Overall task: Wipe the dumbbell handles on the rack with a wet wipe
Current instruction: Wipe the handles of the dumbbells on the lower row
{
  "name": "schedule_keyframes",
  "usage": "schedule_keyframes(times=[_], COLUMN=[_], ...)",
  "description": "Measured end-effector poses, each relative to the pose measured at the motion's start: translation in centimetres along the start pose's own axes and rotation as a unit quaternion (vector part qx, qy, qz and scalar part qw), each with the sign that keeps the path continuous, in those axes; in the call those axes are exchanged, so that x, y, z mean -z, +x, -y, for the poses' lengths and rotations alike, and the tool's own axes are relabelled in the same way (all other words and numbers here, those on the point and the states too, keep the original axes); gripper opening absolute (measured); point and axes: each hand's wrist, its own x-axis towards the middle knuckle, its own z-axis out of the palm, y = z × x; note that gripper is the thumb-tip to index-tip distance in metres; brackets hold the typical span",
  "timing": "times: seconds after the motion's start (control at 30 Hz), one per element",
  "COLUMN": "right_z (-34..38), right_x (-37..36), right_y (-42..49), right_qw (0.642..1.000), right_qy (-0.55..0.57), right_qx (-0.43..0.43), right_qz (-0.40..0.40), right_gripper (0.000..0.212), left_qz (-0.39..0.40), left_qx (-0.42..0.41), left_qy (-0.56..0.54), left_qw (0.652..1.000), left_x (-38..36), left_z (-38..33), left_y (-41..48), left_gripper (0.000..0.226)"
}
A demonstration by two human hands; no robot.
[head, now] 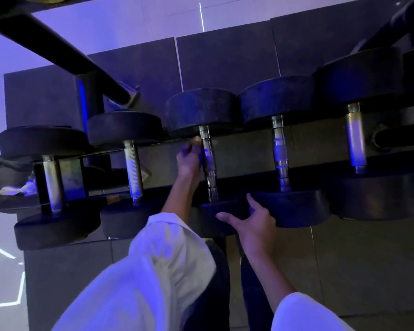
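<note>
Several black dumbbells lie side by side across the rack (249, 149), their metal handles pointing toward me. My left hand (189, 161) reaches in from below and curls against the left side of the middle dumbbell's handle (209, 163), thumb tip up near the far head. No wipe shows in that hand; its palm is hidden. My right hand (251, 223) rests with fingers spread on the near heads, between the middle dumbbell (208, 216) and its right neighbour. A crumpled white wipe-like piece (17, 189) lies on the rack at the far left.
Other handles stand to the left (133, 168) (53, 182) and to the right (280, 151) (356, 137). A dark slanted rack beam (58, 48) crosses the upper left. Dark floor mats (225, 58) lie beyond the rack, under blue-violet light.
</note>
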Motion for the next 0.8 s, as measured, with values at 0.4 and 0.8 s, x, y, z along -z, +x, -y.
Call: schedule_keyframes(times=[0.4,0.8], right_z=[0.2,1.9], right_x=[0.1,2.2], right_y=[0.4,-0.9], right_qw=[1.000,0.997], right_qy=[-0.022,-0.015], right_qx=[0.000,-0.006], right_qz=[0.003,0.076], right_gripper=[0.099,0.058], left_qz=[0.112,0.156], left_qx=[0.042,-0.127], left_qy=[-0.038,0.270], left_qw=[0.992,0.942], left_x=[-0.6,5.6], left_z=[-0.6,-3.0], left_y=[0.2,-6.7], left_gripper=[0.030,0.023])
